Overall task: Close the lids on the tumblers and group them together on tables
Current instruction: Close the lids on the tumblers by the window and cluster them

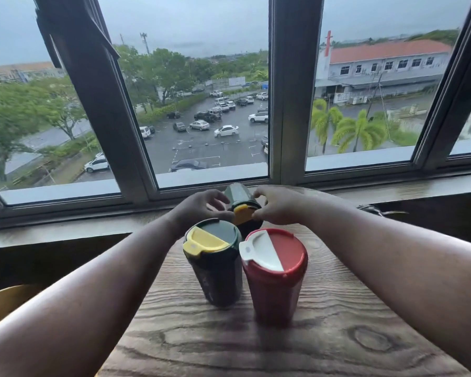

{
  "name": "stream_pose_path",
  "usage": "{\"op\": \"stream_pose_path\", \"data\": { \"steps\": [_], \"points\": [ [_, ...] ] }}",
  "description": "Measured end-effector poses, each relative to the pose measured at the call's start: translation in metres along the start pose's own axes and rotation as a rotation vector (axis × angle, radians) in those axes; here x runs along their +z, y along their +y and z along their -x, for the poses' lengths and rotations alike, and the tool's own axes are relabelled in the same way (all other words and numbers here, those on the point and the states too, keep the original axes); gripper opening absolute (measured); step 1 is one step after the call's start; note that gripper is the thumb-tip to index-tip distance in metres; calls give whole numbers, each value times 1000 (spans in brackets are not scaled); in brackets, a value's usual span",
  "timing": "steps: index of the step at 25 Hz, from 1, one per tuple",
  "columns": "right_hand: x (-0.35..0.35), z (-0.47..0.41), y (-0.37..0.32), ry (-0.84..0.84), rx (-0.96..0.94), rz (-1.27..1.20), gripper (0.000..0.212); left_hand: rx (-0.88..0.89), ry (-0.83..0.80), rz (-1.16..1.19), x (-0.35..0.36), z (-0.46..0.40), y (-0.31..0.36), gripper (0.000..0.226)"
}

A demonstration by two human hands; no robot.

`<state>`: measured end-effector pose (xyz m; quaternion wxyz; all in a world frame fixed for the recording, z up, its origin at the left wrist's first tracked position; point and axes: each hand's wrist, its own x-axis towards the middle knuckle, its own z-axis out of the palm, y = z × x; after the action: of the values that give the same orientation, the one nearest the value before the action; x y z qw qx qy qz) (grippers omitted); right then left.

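Note:
Three tumblers stand close together on a wooden table [324, 336]. At the front left is a dark green tumbler [215, 278] with its yellow flap flat on the lid. Beside it stands a red tumbler [275, 289] with a white flap, also flat. Behind them is a second dark green tumbler [239, 195], largely hidden, with its yellow flap [242, 213] tilted up. My left hand [201, 206] curls against this rear tumbler's left side. My right hand [278, 205] pinches the edge of the raised yellow flap.
The table butts against a wooden window sill [65, 227] under large framed windows [288, 104]. A yellow chair back [6, 303] shows at the lower left. A small dark object [375, 210] lies on the sill to the right.

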<state>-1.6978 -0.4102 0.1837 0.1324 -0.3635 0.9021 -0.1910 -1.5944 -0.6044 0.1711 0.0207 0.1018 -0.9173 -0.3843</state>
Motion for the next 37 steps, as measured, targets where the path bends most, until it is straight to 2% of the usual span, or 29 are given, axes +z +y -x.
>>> {"op": "stream_pose_path", "data": {
  "steps": [3,6,9,11,14,19,24,28,37],
  "points": [
    [12,-9,8,-53,23,-17,60,23,-34,-104,11,-13,-3,57],
    [19,-15,12,-1,37,-88,51,60,-35,-69,15,-31,-28,59],
    [18,-15,11,47,-3,-158,40,75,-17,-14,9,-21,-17,61],
    [11,-14,7,81,-34,-204,33,86,17,47,4,-11,-3,53],
    [-5,-12,-4,96,-47,-279,27,19,25,288,-5,-7,15,22],
    [-24,-5,-13,122,3,-183,34,-77,-33,330,-15,-5,40,12],
    [-26,6,-16,98,31,-114,38,-114,-43,282,-11,-1,55,17],
    [-23,10,-19,55,11,-125,39,-151,-25,85,-10,0,60,19],
    [-21,9,-22,2,-33,-124,40,-189,10,-151,-7,4,69,29]
  ]
}}
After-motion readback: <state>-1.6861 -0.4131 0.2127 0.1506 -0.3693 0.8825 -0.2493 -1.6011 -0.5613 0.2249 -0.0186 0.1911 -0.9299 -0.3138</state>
